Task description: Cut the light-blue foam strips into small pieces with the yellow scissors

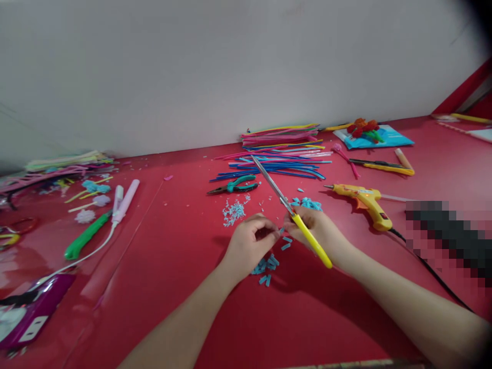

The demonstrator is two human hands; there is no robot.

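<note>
My right hand (313, 225) is closed round a pair of scissors (307, 233) with yellow handles. The long blades look closed and point away to the upper left. With fingertips pinched together, my left hand (249, 241) meets the right one at a small piece of light blue pipe cleaner (282, 230). Short cut blue pieces (271, 262) lie below the hands, partly hidden by the left one. Another heap of blue pieces (307, 204) sits just beyond the right hand. Fine blue clippings (233, 212) are scattered ahead of the left hand.
Bundles of coloured pipe cleaners (277, 166) lie along the wall, with pliers (232, 186) in front. A yellow glue gun (363, 200) and its cord are on the right. Farther left are a green-handled tool (87, 236), a pink curling iron (125, 202) and a purple box (42, 312).
</note>
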